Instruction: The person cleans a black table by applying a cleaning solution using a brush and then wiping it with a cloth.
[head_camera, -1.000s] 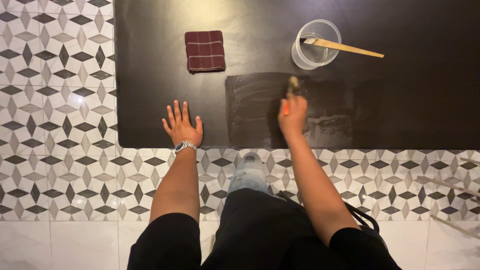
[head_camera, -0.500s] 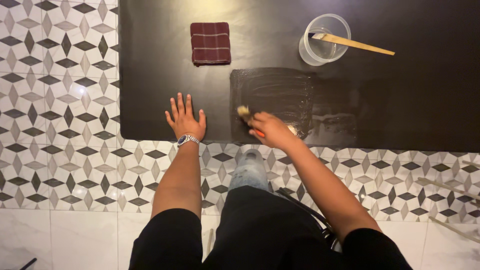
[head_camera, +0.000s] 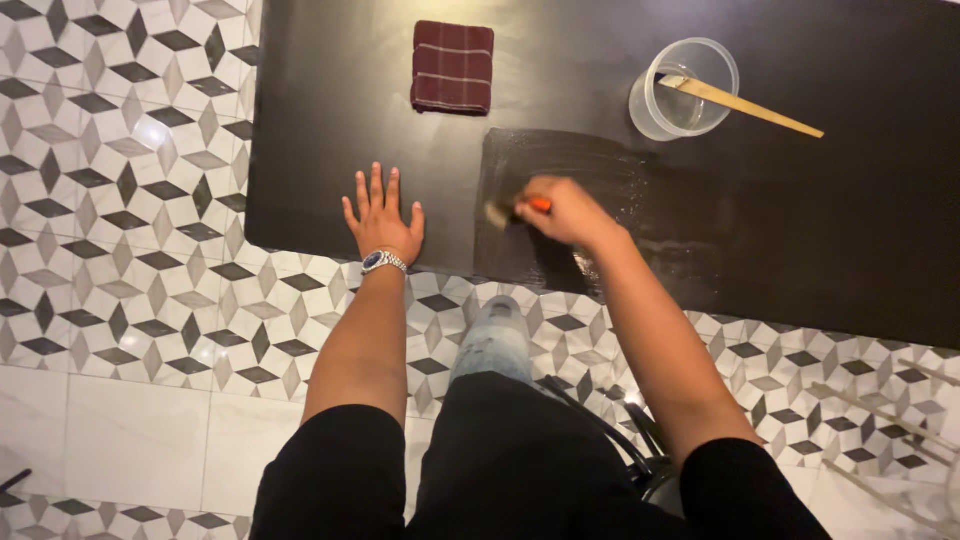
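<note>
My right hand (head_camera: 562, 210) grips a small brush (head_camera: 503, 211) with an orange handle, its bristles pointing left on a wet, glossy patch (head_camera: 560, 170) of the black board (head_camera: 330, 130). My left hand (head_camera: 382, 222) lies flat on the board near its front edge, fingers spread, a wristwatch (head_camera: 382, 261) on the wrist. It holds nothing. The wet patch spreads to the right of the brush, with streaks visible.
A folded dark red checked cloth (head_camera: 453, 67) lies on the board behind my left hand. A clear plastic cup (head_camera: 683, 90) with a wooden stir stick (head_camera: 760, 106) stands at the back right. The board rests on a patterned tile floor (head_camera: 120, 200). My knee (head_camera: 497, 335) is below.
My right hand swept the brush from the far side of the wet patch to its near left part, then slightly up. The view shifted and tilted. My left hand stayed flat.
</note>
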